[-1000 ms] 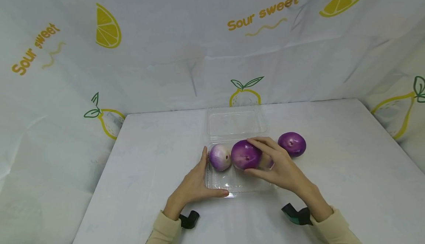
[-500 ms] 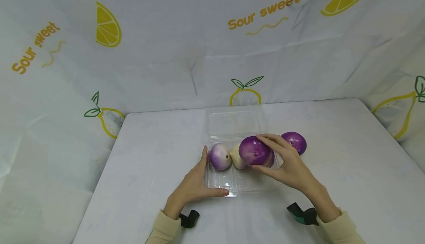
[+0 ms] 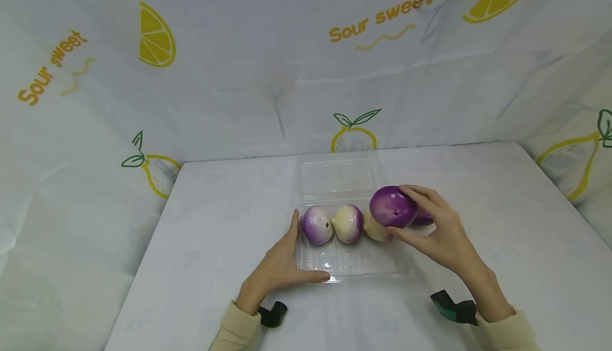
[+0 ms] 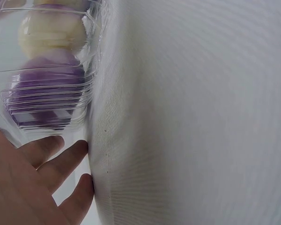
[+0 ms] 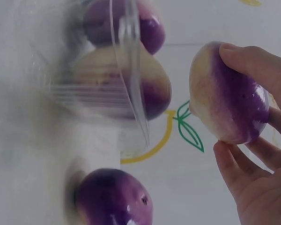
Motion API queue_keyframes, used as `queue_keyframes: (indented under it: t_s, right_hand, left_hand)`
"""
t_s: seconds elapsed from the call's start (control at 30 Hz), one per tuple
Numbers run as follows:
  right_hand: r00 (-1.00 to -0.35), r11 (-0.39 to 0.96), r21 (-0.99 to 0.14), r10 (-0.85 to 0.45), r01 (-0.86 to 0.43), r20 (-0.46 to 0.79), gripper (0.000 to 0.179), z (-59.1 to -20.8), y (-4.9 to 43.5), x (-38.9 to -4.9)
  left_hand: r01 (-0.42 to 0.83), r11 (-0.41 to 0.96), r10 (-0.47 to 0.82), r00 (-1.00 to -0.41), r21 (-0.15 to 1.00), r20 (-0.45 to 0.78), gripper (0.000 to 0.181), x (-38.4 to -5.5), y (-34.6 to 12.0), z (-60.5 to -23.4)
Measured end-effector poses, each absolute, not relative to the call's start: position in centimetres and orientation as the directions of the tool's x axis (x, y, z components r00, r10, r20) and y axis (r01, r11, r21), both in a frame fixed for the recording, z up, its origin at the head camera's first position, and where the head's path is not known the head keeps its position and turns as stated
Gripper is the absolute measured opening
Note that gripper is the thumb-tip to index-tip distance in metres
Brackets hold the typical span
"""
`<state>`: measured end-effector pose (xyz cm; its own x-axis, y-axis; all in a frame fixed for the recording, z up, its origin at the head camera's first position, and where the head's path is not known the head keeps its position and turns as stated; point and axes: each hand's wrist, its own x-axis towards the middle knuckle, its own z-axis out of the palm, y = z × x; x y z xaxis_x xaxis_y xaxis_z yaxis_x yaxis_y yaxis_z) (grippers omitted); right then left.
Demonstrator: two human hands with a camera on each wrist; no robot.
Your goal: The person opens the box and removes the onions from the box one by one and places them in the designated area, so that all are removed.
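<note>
Vegetable (image 3: 393, 206), round, glossy, purple and cream, held above the right end of an open clear plastic box (image 3: 344, 262).
The right hand (image 3: 444, 234) pinches it between thumb and fingers; the left hand (image 3: 279, 263) lies spread around the box's near-left corner. A steady pinch should suit the slick-looking skin, and clearance over the box's rim would likely spare the round purple-and-cream vegetables (image 3: 348, 223) inside a knock.

Head view: from above, forward and down, well back; takes in worktop (image 3: 229, 207), clear container (image 3: 341, 260), left hand (image 3: 282, 266) and right hand (image 3: 444, 234). Left wrist view: close, low, facing the container's end. Right wrist view: close, facing the held purple-and-white vegetable (image 5: 229, 98) and container wall. Container shared by all three.
</note>
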<state>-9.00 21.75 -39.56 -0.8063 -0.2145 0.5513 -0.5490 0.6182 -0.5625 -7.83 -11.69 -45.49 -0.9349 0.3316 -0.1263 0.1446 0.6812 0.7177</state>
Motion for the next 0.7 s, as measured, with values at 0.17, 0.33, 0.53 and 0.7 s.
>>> queue_keyframes:
  t_s: [0.17,0.33,0.53,0.7]
  right_hand:
    - [-0.811,0.644,-0.561,-0.168,-0.521,0.56,0.089,-39.5,22.9,-9.0]
    - [-0.813,0.642,-0.581,-0.118,-0.501,0.57,0.09,-39.6,24.1,-9.0]
    - [-0.797,0.625,-0.591,-0.082,-0.509,0.598,0.091,-39.6,25.6,-9.2]
    - [-0.799,0.633,-0.597,-0.057,-0.493,0.599,0.093,-39.6,26.9,-9.2]
  left_hand:
    - [0.143,0.677,0.334,-0.934,0.722,-0.129,0.148,-7.9,-11.7,-45.5]
    - [0.143,0.673,0.336,-0.933,0.726,-0.127,0.148,-7.9,-11.7,-45.6]
    - [0.14,0.672,0.335,-0.933,0.727,-0.13,0.148,-7.9,-11.7,-45.6]
    - [0.137,0.675,0.336,-0.932,0.725,-0.136,0.148,-7.9,-11.7,-45.5]
